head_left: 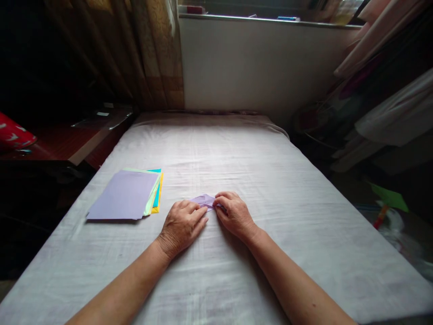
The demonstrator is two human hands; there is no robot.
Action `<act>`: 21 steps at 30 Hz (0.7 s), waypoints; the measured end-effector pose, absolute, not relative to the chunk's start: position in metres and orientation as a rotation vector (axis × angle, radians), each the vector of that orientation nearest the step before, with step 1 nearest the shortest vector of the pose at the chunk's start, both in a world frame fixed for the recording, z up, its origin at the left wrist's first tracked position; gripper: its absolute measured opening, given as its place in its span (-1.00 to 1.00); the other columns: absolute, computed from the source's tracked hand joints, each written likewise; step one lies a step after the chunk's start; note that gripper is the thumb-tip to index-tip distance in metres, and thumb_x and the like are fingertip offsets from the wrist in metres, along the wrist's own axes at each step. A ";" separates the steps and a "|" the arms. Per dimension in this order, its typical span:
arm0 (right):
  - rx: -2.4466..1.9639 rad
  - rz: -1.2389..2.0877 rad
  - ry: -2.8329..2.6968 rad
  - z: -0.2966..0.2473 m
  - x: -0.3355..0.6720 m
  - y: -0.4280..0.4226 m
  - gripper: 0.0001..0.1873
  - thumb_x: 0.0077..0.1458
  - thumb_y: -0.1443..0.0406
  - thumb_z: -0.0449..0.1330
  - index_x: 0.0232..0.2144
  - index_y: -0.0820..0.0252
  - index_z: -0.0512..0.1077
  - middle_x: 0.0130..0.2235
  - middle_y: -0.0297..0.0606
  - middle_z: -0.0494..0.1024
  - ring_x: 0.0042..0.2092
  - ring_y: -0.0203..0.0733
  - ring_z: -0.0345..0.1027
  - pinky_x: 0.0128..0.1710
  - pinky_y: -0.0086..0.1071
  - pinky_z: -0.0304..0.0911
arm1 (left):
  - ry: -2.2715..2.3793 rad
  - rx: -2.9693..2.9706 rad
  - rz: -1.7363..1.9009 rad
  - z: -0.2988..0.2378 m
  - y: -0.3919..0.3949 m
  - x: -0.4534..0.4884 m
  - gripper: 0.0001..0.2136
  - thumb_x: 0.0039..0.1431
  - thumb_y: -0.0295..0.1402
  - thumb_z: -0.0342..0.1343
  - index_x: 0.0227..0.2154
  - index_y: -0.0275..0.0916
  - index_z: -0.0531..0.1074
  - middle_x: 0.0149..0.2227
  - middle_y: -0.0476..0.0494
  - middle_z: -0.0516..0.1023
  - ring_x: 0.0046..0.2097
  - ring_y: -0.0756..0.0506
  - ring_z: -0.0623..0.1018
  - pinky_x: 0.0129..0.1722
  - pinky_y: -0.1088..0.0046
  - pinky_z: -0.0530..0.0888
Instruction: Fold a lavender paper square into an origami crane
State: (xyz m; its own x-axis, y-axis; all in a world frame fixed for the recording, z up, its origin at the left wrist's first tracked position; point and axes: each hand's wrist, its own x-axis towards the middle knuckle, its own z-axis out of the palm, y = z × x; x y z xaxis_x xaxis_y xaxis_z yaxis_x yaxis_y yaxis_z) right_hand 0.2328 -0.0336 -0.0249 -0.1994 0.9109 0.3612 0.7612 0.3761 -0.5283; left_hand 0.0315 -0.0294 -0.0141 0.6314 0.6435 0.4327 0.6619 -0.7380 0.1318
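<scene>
A small folded piece of lilac paper (pixel 204 200) lies on the white sheet of a bed (pixel 257 180), mostly covered by my hands. My left hand (pixel 182 225) lies flat over its near left part, fingers stretched out and pressing down. My right hand (pixel 234 213) sits at its right edge with the fingers curled in, pinching the paper's corner. Both forearms reach in from the bottom of the view.
A stack of coloured paper sheets (pixel 126 195), lilac on top with green, blue and yellow edges, lies left of my hands. A dark wooden side table (pixel 67 144) stands at the left. Clothes hang at the right, and a window sill (pixel 267 19) runs along the back wall.
</scene>
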 end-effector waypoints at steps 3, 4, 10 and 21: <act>-1.553 0.309 -2.019 -0.017 0.230 -0.037 -0.89 0.10 0.41 0.16 -0.36 0.14 0.48 -0.24 -0.21 0.55 -0.19 -0.14 0.39 -0.15 -0.33 0.26 | -1.160 -2.775 -0.689 -0.016 -0.028 0.032 -0.79 0.26 -0.27 0.09 -0.10 -0.17 0.51 -0.19 -0.12 0.58 -0.15 -0.19 0.48 -0.11 0.20 0.37; -1.588 0.322 -2.013 -0.015 0.230 -0.038 -0.90 0.12 0.39 0.16 -0.36 0.14 0.47 -0.27 -0.22 0.55 -0.23 -0.16 0.39 -0.20 -0.36 0.25 | -1.170 -2.772 -0.679 -0.016 -0.027 0.031 -0.78 0.26 -0.27 0.08 -0.10 -0.18 0.51 -0.18 -0.13 0.58 -0.13 -0.19 0.48 -0.10 0.20 0.37; -1.553 0.567 -1.946 -0.010 0.227 -0.048 -0.89 0.10 0.37 0.14 -0.41 0.14 0.47 -0.47 -0.37 0.51 -0.44 -0.30 0.33 -0.39 -0.46 0.15 | -1.259 -2.751 -0.657 -0.013 -0.026 0.030 -0.76 0.27 -0.24 0.08 -0.08 -0.17 0.50 -0.13 -0.16 0.58 -0.09 -0.20 0.49 -0.09 0.19 0.37; -1.404 0.518 -1.917 -0.017 0.238 -0.043 -0.85 0.11 0.38 0.14 -0.28 0.11 0.48 -0.35 -0.31 0.56 -0.34 -0.25 0.41 -0.28 -0.40 0.30 | -1.252 -2.872 -0.629 -0.010 -0.023 0.028 -0.65 0.17 -0.20 0.18 -0.01 -0.21 0.46 0.00 -0.23 0.55 0.02 -0.27 0.48 0.07 0.07 0.33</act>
